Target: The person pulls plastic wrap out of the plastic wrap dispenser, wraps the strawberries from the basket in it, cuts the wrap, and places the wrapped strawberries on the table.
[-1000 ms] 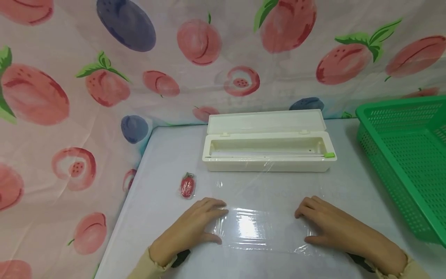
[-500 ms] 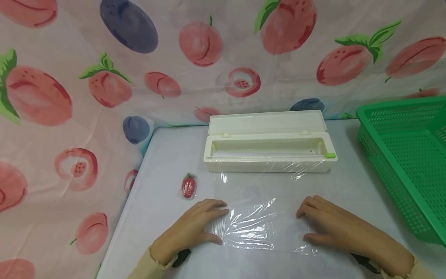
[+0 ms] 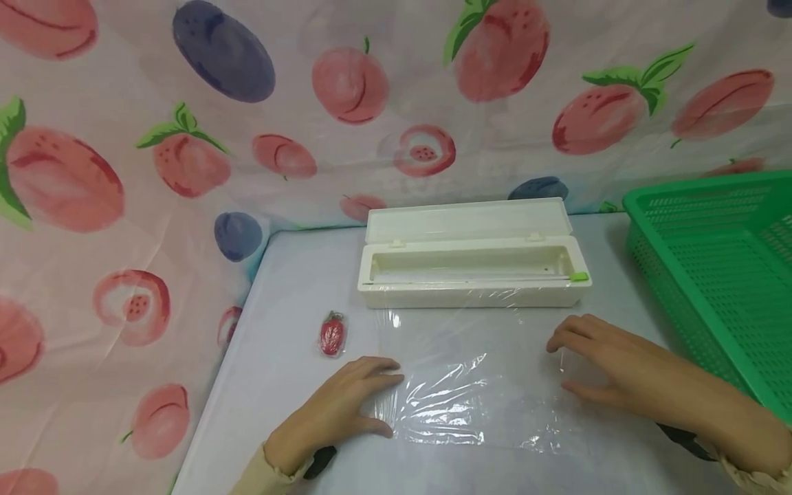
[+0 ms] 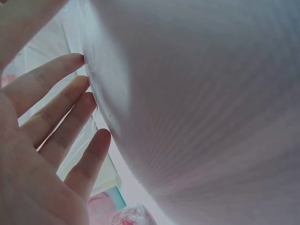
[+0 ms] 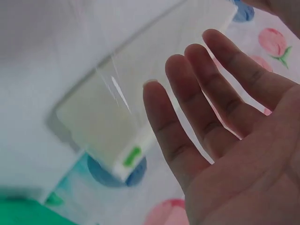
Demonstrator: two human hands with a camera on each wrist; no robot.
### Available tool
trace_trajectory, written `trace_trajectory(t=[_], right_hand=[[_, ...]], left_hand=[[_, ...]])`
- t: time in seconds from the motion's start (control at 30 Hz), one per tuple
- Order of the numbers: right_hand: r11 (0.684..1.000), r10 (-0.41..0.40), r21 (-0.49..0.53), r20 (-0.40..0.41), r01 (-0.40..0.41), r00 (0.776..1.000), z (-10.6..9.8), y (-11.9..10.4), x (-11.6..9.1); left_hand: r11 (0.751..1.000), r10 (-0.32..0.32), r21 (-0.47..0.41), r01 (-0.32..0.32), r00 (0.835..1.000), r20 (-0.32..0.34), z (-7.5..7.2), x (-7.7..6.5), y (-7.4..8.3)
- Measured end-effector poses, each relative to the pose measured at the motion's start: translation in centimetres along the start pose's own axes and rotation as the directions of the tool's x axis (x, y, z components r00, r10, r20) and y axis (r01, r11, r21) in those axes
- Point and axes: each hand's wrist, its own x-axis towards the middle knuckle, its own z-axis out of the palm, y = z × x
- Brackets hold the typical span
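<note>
A sheet of clear plastic wrap (image 3: pixel 442 405) lies on the white table, running back to a cream cling film box (image 3: pixel 470 297) whose lid is up. At the film's left edge, my left hand (image 3: pixel 337 405) rests with fingers spread and thumb apart; its fingertips touch the surface there in the left wrist view. My right hand (image 3: pixel 625 368) is off the film's right edge, fingers loosely extended, palm bare in the right wrist view. A green slider (image 3: pixel 579 276) sits at the right end of the box's cutter rail. Left of the film lies a small red fruit-shaped item (image 3: pixel 332 335) in clear wrapping.
A green plastic basket (image 3: pixel 656 254) stands at the right, beside my right forearm. Behind and to the left hangs a fruit-print cloth (image 3: pixel 371 158), meeting the edges of the white table (image 3: pixel 291 282).
My right hand has moved right and slightly back, away from the film's edge. The left hand stays in place. The film shows more wrinkles than a second ago.
</note>
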Motion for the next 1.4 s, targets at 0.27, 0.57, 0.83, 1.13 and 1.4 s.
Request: trace_trajectory(t=[0.27,0.57,0.83,1.13,1.4], right_hand=[[0.995,0.039,-0.09,0.009,-0.038,0.999,-3.4,1.5,0.8],[0.98,0.144,-0.142,0.003,-0.143,0.99,-6.9,4.0,1.9],[0.966,0.177,-0.176,-0.089,-0.19,0.98,-8.5,7.9,0.9],[0.972,0.179,-0.117,-0.186,-0.202,0.966,-8.6,13.1,-0.6],[0.947,0.305,-0.065,-0.134,-0.315,0.943,-8.5,17.1,-1.4]], left_hand=[[1.0,-0.008,0.006,0.009,1.0,-0.007,0.1,-0.5,-0.2],[1.0,-0.021,0.009,0.021,1.0,-0.017,-0.2,-0.9,-0.2],[1.0,-0.002,-0.004,0.002,1.0,-0.017,-0.1,-0.5,-0.2],[1.0,0.0,-0.018,0.0,1.0,-0.009,0.1,-0.1,0.0],[1.0,0.0,-0.011,0.0,1.0,-0.009,0.1,0.0,0.0]])
